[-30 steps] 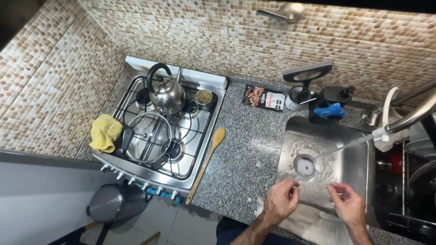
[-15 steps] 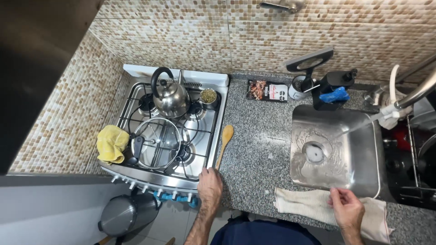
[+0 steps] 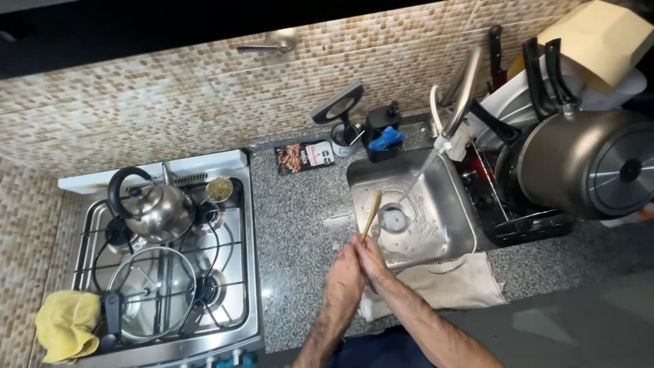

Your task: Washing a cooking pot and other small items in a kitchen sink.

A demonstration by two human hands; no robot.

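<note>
Head view: both hands (image 3: 360,262) clasp the wooden spoon (image 3: 372,212), its bowl end over the sink (image 3: 449,225).

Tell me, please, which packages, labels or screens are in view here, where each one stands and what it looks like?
Packet: flat, rectangular, dark with a reddish-brown picture and a white patch, lying on the granite counter against the tiled wall, between stove and sink.
Paper bag or carton: plain tan, angular, atop the dish rack at the top right.
No screens visible.
</note>
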